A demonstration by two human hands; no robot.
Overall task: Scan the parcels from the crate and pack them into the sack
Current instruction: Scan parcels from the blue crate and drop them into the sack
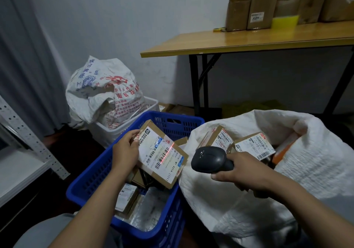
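Hiding in the head view: the held parcel (162, 157) covers most of what lies under it in the crate (92, 178), so the pile there cannot be counted. The handle of the scanner (211, 160) is buried in the right hand (243, 173). Label print is too small to read. The sack (316, 171) runs past the right frame edge.
Count: two hands, the left hand (125, 151) and the right; one scanner; one blue crate; one open white sack; one parcel held up; two labelled parcels (217, 139) (254, 146) showing in the sack's mouth; at least one boxed parcel (125, 196) and a clear plastic bag (151, 209) low in the crate.
Parcel look: flat brown cardboard box, taped, with a white shipping label (153, 150) bearing barcodes on its top face and a red scan line (166, 153) across one barcode.
Parcel place: above the crate, tilted, near the sack's edge.
Left grip: fingers curled round the parcel's left end.
Right grip: wrapped round the scanner, its head towards the label.
Hands: apart, each gripping its own thing.
Behind: a printed sack (103, 90) in a white basket (151, 102); cardboard boxes (258, 8) on the tabletop (249, 39).
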